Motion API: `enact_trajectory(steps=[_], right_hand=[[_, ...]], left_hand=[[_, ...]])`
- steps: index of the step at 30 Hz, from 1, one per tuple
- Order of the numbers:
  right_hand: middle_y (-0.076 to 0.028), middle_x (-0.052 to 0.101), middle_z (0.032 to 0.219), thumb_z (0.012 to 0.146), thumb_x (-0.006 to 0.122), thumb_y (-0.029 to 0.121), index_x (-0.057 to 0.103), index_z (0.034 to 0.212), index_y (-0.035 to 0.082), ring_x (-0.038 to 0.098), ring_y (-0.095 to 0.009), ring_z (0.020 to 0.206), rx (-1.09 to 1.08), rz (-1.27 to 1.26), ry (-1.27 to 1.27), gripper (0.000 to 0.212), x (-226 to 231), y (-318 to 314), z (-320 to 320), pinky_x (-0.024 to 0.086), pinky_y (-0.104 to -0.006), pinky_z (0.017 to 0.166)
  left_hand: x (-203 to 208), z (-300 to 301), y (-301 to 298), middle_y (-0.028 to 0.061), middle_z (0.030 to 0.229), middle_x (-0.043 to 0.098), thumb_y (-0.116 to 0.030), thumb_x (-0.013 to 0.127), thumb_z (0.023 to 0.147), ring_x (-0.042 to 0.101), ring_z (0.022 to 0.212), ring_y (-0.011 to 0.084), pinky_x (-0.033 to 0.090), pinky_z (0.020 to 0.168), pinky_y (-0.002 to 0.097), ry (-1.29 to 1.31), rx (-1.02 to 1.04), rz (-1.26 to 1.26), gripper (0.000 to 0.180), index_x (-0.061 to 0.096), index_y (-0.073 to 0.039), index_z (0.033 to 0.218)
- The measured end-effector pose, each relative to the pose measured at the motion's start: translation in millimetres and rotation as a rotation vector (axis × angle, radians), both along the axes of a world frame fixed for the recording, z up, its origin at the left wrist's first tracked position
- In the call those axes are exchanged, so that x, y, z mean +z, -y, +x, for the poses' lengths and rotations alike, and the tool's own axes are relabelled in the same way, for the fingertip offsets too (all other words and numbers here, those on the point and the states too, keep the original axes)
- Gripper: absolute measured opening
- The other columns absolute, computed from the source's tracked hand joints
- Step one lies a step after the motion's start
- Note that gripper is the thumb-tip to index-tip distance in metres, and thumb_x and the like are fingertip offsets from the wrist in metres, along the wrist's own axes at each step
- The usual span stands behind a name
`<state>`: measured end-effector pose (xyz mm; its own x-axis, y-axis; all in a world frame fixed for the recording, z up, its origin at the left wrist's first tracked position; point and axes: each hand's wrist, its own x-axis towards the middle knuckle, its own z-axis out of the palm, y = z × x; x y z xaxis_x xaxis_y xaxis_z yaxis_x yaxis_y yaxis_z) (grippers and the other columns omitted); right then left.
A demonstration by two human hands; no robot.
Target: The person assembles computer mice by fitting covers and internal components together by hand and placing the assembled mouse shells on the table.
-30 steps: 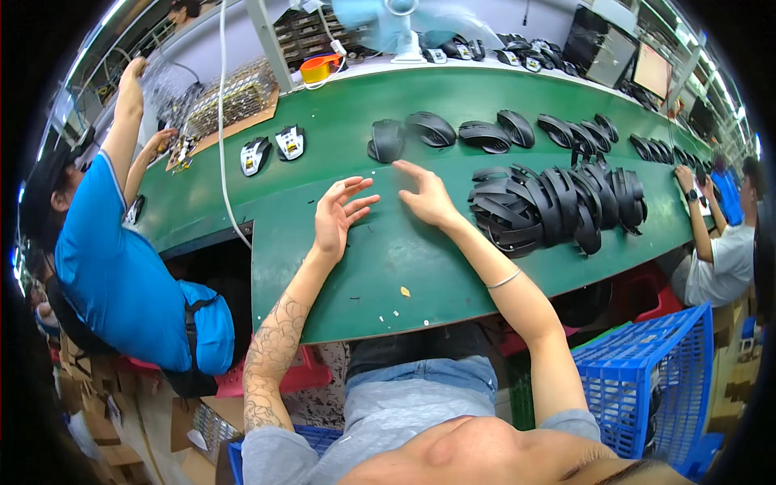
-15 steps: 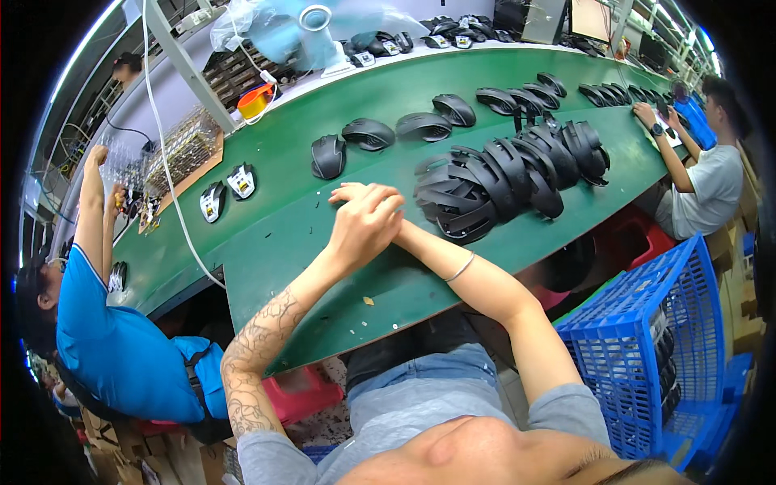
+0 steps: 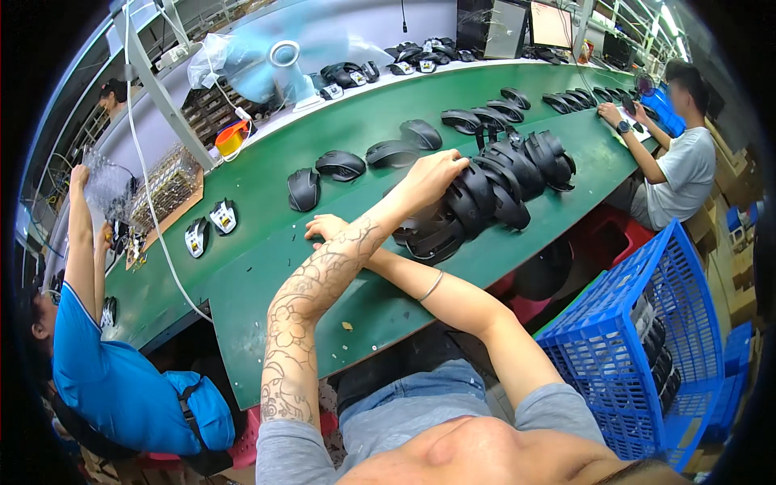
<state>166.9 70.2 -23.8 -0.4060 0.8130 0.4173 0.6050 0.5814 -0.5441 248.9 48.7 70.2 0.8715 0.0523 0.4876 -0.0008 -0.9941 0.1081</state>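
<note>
A long heap of black curved computer-mouse shells [image 3: 509, 182] lies on the green table, right of centre. My left hand [image 3: 436, 176], at the end of the tattooed forearm, reaches over to the heap's left part. Its fingers are bent down onto one of the shells, with the fingertips partly hidden. Beneath that forearm my right arm crosses to the left, a thin bracelet on its wrist. My right hand [image 3: 325, 228] rests low over the table with its fingers apart and nothing visible in them; the left forearm hides part of it.
Black computer mice [image 3: 304, 189] stand in a row along the green table [image 3: 267, 275]. Two open mouse bases [image 3: 224, 217] sit farther left. A blue crate [image 3: 606, 347] stands at my right. Co-workers sit on both sides, and a white cable [image 3: 162, 178] hangs at the left.
My left hand has moved off my right hand, going right and away from me onto the shell heap. The right hand remains low on the left. The whole view has shifted slightly.
</note>
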Motion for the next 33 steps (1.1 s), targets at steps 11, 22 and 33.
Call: enact_trajectory(steps=[11, 22, 33], right_hand=[[-0.014, 0.058, 0.103, 0.075, 0.062, 0.027, 0.059, 0.096, 0.004, 0.051, -0.031, 0.106, 0.16, 0.31, -0.109, 0.032, -18, -6, -13, 0.036, -0.0417, 0.098], [-0.018, 0.057, 0.102, 0.078, 0.057, 0.017, 0.057, 0.098, 0.002, 0.051, -0.034, 0.102, -0.051, 0.095, -0.39, 0.025, 3, 25, -14, 0.039, -0.0411, 0.09], [-0.015, 0.055, 0.104, 0.067, 0.062, 0.004, 0.05, 0.102, 0.002, 0.049, -0.032, 0.106, -0.446, -0.032, -0.571, 0.037, 33, 41, -10, 0.04, -0.0374, 0.09]], left_hand=[[15, -22, -19, 0.0113, 0.093, 0.054, -0.003, 0.063, 0.069, 0.057, 0.089, 0.0296, 0.049, 0.069, 0.0379, 0.061, -0.065, 0.027, 0.022, 0.056, -0.005, 0.089], [35, -128, 1, 0.0131, 0.118, 0.05, 0.001, 0.072, 0.06, 0.049, 0.112, 0.0341, 0.043, 0.09, 0.0427, 0.483, 0.206, 0.094, 0.028, 0.057, -0.004, 0.082], [-20, -272, -6, 0.0096, 0.111, 0.051, -0.006, 0.077, 0.067, 0.054, 0.099, 0.021, 0.047, 0.08, 0.0323, 0.833, 0.77, -0.316, 0.023, 0.062, -0.002, 0.085]])
